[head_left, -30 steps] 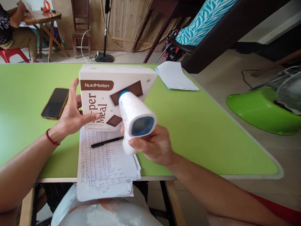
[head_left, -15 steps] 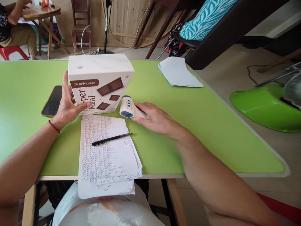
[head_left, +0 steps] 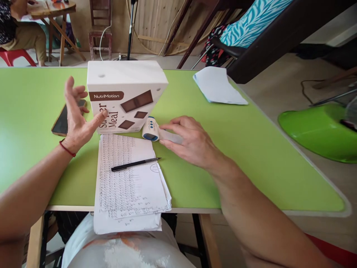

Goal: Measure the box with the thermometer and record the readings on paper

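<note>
A white NutriMotion box with pictures of brown bars stands upright on the green table. At its left side my left hand is open, fingers spread, the thumb in front of the box's face; whether it touches is unclear. My right hand is loosely around the pale handle of a white and blue infrared thermometer, whose head rests on the table near the box's lower right corner. Below the box lie handwritten sheets, with a black pen across them.
A smartphone lies behind my left hand. Folded papers lie at the far right of the green table. Beyond the right edge is a green plastic chair. A seated person is at a wooden table at the far left.
My left hand has let go of the box and spread its fingers. My right hand has slid back along the thermometer's handle, exposing more of it. The view has shifted slightly.
</note>
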A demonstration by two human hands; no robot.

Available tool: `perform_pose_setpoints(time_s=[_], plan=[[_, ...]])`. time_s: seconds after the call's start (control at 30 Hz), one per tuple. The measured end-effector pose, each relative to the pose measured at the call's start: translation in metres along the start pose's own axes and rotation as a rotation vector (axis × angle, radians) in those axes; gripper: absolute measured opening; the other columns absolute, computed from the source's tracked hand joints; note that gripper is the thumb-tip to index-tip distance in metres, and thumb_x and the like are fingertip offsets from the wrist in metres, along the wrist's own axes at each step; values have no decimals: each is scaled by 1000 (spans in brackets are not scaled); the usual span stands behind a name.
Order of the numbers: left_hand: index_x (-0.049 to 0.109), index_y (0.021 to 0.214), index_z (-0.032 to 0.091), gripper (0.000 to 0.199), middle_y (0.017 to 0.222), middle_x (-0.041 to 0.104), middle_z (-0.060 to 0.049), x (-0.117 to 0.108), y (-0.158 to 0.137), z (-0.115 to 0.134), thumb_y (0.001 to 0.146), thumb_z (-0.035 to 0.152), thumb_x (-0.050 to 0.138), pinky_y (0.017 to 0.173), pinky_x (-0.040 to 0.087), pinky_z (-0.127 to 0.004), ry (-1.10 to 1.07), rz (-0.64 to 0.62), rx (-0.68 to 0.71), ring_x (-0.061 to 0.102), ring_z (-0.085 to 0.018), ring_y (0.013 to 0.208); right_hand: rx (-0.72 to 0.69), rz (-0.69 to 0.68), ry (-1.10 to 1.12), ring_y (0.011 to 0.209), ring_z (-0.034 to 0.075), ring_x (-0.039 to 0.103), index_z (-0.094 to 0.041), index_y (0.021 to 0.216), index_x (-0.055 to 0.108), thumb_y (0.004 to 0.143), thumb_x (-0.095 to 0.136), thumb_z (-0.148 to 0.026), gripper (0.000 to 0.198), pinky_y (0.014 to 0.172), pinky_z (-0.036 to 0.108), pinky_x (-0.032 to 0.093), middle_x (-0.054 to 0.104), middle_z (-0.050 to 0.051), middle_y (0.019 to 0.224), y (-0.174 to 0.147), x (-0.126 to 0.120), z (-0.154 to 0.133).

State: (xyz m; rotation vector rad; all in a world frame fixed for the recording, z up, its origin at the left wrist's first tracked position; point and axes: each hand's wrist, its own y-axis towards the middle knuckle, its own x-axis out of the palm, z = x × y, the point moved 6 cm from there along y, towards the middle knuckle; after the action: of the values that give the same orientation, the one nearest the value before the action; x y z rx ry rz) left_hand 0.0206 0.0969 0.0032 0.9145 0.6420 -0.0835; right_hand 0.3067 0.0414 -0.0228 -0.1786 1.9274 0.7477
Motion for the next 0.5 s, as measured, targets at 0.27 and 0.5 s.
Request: perform_pose_setpoints(time_s=[0.27, 0.5], plan=[[42, 121, 21, 40, 98, 52, -2, -16, 3, 71, 96, 45, 62, 51, 41, -23, 177, 304, 166, 50, -9, 70, -282, -296, 90, 77, 20, 65, -19, 88, 76, 89, 70, -23, 7, 69, 35, 48, 70, 5, 80, -8, 14, -51], [56, 92, 15, 6, 74, 64, 1, 26, -20, 135, 97, 18, 56, 47, 45, -25, 198, -217, 561, 59, -10, 57, 9, -201, 244, 54, 14, 54, -22, 79, 63, 87, 62, -24, 9, 53, 30, 41, 61, -1, 62, 0, 7, -28]])
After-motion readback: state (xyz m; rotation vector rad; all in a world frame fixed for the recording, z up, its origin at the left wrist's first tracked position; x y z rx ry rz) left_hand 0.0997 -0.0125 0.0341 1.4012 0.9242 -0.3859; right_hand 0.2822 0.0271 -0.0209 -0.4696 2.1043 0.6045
